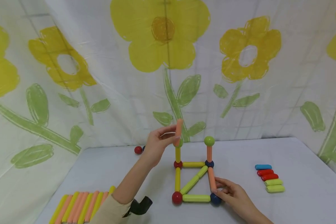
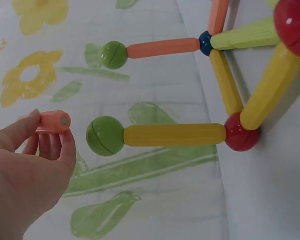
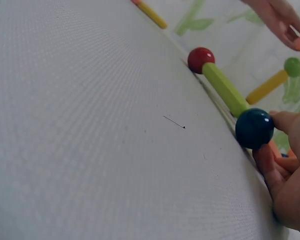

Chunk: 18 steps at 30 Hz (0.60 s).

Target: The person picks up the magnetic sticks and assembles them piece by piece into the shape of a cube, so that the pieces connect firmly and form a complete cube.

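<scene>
An orange rod (image 1: 179, 132) is pinched upright in the left hand (image 1: 156, 145), thumb and fingers (image 2: 64, 142) curled round it, its lower end just above the green ball (image 1: 179, 143) that caps the left yellow post (image 1: 178, 154) of a rod-and-ball frame on the grey desk (image 1: 296, 161). The wrist view shows the rod's end close to that ball but not yet on it.

The frame's flat base is a rectangle — a red ball (image 1: 177, 197) and a dark blue ball (image 1: 215, 199) at the near corners, a second red ball (image 1: 178, 164) and a blue ball (image 1: 209, 163) at the far ones — joined by yellow and lime rods, with a lime diagonal (image 1: 194, 180) across it. A second post, orange (image 1: 209, 153), rises from the far blue ball and carries its own green ball (image 1: 209, 141).

The right hand (image 1: 232, 194) steadies the near right corner, fingers curled round the orange side rod (image 1: 211, 179) beside the dark blue ball.

Farther out, a row of yellow and orange rods (image 1: 78, 207) lies at the near left of the desk, a stack of short pieces (image 1: 268, 179) — blue, red, lime — sits to the right, and a loose red ball (image 1: 138, 150) rests near the flowered curtain (image 1: 162, 62).
</scene>
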Tool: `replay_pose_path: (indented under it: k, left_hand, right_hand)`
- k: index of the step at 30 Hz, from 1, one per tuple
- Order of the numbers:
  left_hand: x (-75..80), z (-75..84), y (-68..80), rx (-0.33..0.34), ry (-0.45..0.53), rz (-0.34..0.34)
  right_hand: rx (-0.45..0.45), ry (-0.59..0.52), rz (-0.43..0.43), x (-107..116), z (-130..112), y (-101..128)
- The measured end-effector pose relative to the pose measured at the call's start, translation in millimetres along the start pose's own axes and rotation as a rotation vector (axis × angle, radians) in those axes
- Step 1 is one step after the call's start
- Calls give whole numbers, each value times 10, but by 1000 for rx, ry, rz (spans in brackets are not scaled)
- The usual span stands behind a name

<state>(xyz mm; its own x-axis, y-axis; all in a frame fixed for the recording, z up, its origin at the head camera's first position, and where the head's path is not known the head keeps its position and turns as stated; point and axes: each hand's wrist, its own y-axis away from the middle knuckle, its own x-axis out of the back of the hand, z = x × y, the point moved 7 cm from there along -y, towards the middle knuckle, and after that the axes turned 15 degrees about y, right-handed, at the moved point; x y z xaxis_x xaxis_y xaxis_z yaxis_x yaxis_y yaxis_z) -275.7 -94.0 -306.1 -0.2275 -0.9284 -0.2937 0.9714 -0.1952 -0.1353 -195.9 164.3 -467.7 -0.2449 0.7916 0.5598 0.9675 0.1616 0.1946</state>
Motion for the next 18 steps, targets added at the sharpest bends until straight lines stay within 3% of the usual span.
replay_pose_path:
  k: [7, 18]
  left_hand:
    - [-284, 45, -239, -123, -198, -135]
    - [-362, 9, -304, -175, -428, -296]
  right_hand:
    - [-19, -6, 3, 2, 5, -1]
    - [-25, 12, 3, 10, 4, -2]
